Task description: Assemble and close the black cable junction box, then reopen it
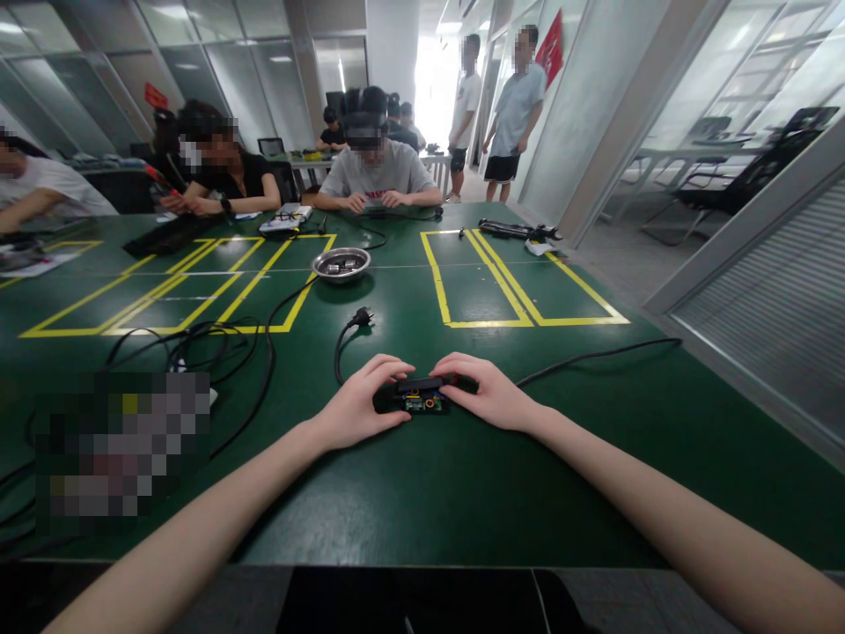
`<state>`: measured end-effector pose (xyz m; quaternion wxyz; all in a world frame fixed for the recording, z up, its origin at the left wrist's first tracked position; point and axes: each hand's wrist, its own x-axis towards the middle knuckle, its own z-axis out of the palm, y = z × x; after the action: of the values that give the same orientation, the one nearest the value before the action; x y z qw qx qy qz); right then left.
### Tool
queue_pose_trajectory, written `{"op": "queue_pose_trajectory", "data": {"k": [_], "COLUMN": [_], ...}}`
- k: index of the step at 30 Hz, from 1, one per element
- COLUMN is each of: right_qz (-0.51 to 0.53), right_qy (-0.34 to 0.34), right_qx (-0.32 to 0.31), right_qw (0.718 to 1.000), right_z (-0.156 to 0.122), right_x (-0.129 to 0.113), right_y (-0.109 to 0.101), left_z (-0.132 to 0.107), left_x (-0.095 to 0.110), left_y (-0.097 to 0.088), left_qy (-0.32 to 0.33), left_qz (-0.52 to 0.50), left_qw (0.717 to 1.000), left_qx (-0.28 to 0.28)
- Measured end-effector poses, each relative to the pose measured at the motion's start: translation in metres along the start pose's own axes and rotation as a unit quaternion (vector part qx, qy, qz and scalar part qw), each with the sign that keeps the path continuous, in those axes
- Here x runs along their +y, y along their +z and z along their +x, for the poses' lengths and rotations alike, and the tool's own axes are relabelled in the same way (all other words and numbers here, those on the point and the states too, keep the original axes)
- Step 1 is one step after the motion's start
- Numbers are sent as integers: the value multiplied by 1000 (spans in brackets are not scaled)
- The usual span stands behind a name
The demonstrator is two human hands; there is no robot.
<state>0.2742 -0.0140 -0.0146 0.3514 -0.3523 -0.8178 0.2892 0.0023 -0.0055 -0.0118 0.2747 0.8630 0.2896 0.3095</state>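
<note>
A small black power adapter (pixel 426 405) lies on the green table in front of me, its casing open and a circuit board with copper coils exposed. My left hand (pixel 353 405) curves round its left end, fingers at the far side and thumb at the near corner. With thumb and fingertips, my right hand (pixel 492 394) grips the right end near a dark strip along the far edge. What exactly the right fingertips touch is partly hidden. A black mains plug (pixel 361 318) rests just beyond, its cord running behind my left hand. Another black cable (pixel 594 354) stretches off to the right.
A metal bowl (pixel 341 265) holding small metal parts stands past the plug. Tangled cables (pixel 217 339) and a blurred-out object (pixel 125 449) lie at left. Yellow tape (pixel 488 323) marks rectangles on the green table (pixel 422 519). A co-worker (pixel 376 172) sits opposite; others sit at left.
</note>
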Motion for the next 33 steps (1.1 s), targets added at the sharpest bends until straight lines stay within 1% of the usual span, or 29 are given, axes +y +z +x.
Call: {"op": "queue_pose_trajectory", "data": {"k": [2,5,7,9,12,18,24,30,33], "right_qz": [19,64,95,118,137,116,68,33,30], "right_qy": [2,28,51,69,78,24,19,-17,-22], "right_qx": [11,18,17,14,1,-24,-51,-55,-59], "right_qw": [1000,997,994,991,988,993,996,998,998], "right_z": [0,-1,-2,-3,-3,-4,-5,-5,-6], "right_x": [-1,-1,0,0,1,-1,-8,-8,-6], "right_y": [0,0,-1,-2,-4,-7,-9,-8,-7], "left_z": [0,1,1,1,1,0,0,1,1], "left_x": [1,2,2,3,3,3,3,2,2], "left_y": [-1,-2,-3,-3,-3,-2,-3,-2,-3], "left_qy": [-4,-14,-19,-18,-10,6,25,31,23], "left_qz": [17,22,17,12,6,-2,-5,-3,11], "left_qw": [1000,1000,999,1000,1000,1000,1000,999,999], "left_qx": [-1,-11,-19,-15,-11,-14,-14,-18,-24]}}
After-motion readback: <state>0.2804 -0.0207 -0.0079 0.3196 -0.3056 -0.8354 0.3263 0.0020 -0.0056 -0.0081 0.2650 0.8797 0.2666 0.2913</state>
